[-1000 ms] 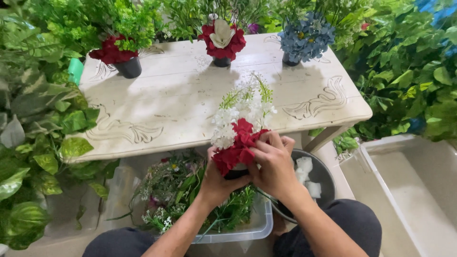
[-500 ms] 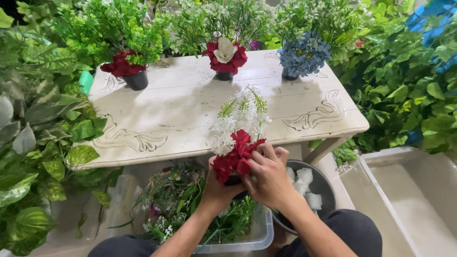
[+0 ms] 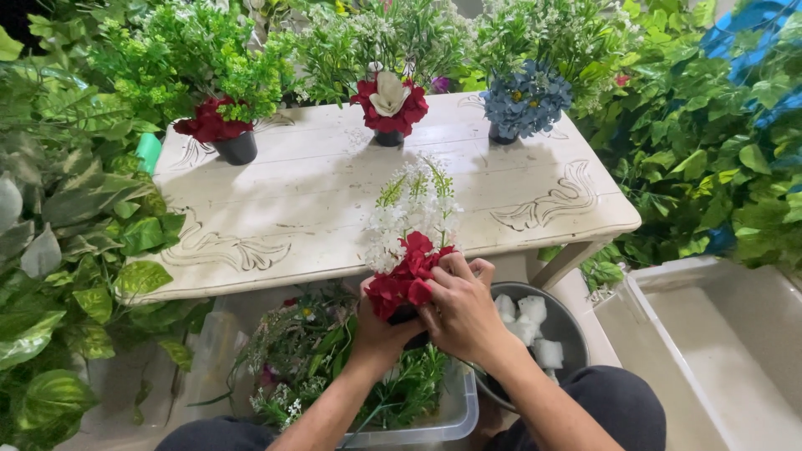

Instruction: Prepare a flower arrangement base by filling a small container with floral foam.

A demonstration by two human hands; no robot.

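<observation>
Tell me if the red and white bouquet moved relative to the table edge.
No. The bouquet overlaps the near edge of the white table just as before.

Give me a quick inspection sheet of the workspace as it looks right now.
Surface: white carved wooden table, paint worn.
Job's things: small dark pot of red and white flowers, held just off the table's near edge.
Clutter: three potted arrangements at the far edge: red, red with a white bloom, blue; clear bin of stems; metal bucket of white blocks.
Grippers: left hand grips the pot; right hand on the red blooms.
Cables: nothing seen.
Surroundings: leafy greenery all round; white trough at right.
</observation>
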